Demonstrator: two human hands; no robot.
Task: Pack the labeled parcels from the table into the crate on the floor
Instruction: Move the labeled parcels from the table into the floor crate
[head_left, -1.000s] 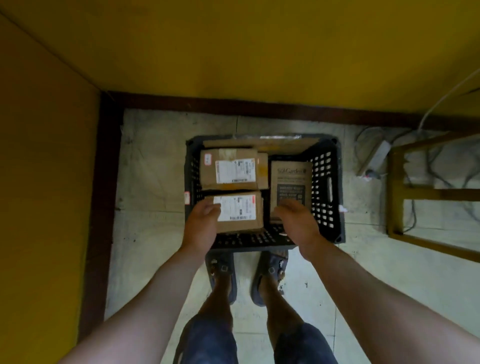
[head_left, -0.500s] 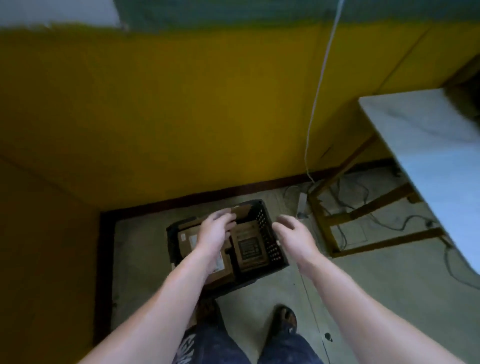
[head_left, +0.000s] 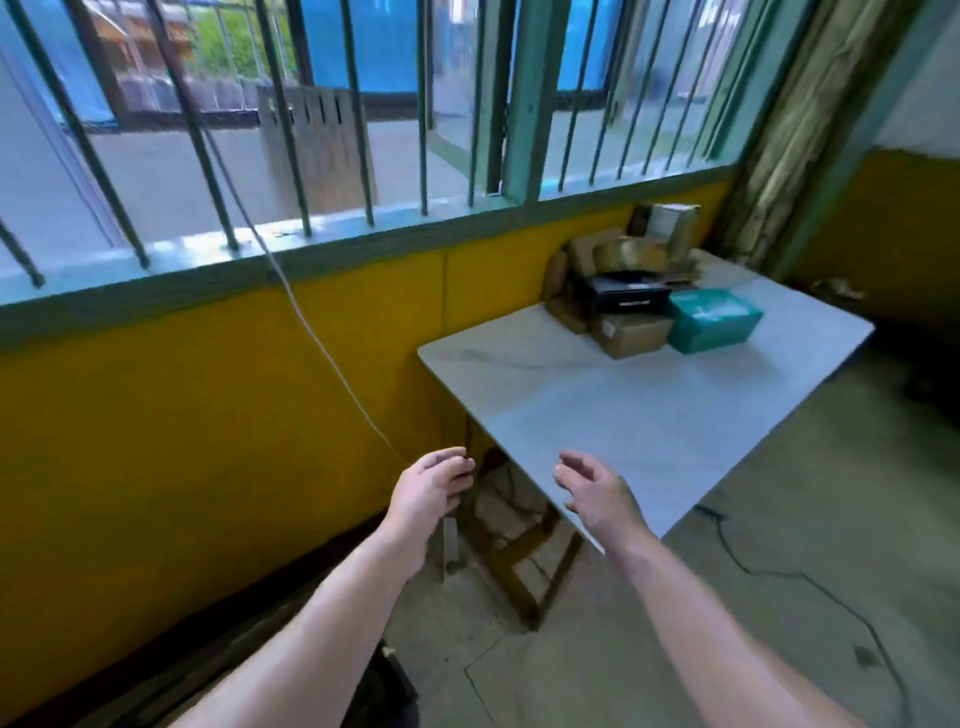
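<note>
A white-topped table (head_left: 613, 410) stands against the yellow wall. At its far end lies a pile of parcels: a brown cardboard box (head_left: 631, 335), a teal box (head_left: 714, 319), a black box (head_left: 621, 296) and several more brown packages (head_left: 623, 252) behind. My left hand (head_left: 428, 499) hangs in the air left of the table's near corner, fingers loosely curled, holding nothing. My right hand (head_left: 597, 493) hovers over the near edge of the table, fingers relaxed and empty. Only a dark corner of the crate (head_left: 387, 691) shows at the bottom, under my left arm.
A barred window (head_left: 363, 104) runs above the yellow wall (head_left: 208, 415), with a white cable (head_left: 311, 332) hanging down from it. The table's wooden legs (head_left: 519, 561) and a black cord (head_left: 779, 577) are on the concrete floor.
My view swung up from the crate on the floor to the table and window. Both hands left the parcels in the crate and rose, empty, toward the table.
</note>
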